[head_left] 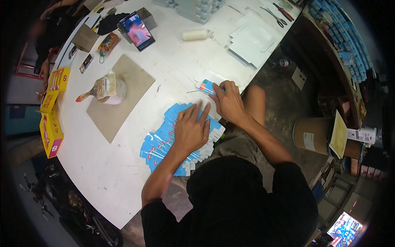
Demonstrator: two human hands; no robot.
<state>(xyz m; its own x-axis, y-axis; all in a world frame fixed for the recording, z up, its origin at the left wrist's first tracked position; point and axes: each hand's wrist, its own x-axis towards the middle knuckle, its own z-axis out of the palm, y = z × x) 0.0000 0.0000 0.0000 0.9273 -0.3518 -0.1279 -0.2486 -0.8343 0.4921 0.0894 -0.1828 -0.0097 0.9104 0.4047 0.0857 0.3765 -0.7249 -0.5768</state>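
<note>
A fanned-out stack of flat blue carton blanks (158,142) with pale tabs lies at the near edge of the white table. My left hand (191,127) rests on this stack, palm down and open, its fingers spread. Just beyond and to the right, my right hand (228,101) has its fingers closed on the right end of a small blue carton (207,86) with a multicoloured print. The carton lies low over the tabletop; whether it is folded flat or formed is hard to tell. My right thumb is partly hidden.
A glue-coated brush (88,95) lies across a white tub (118,92) on a grey board (131,76). Farther back are a propped phone (138,33), a white bottle (194,35), white sheets (252,43) and scissors (276,17). Yellow boxes (51,131) line the left edge.
</note>
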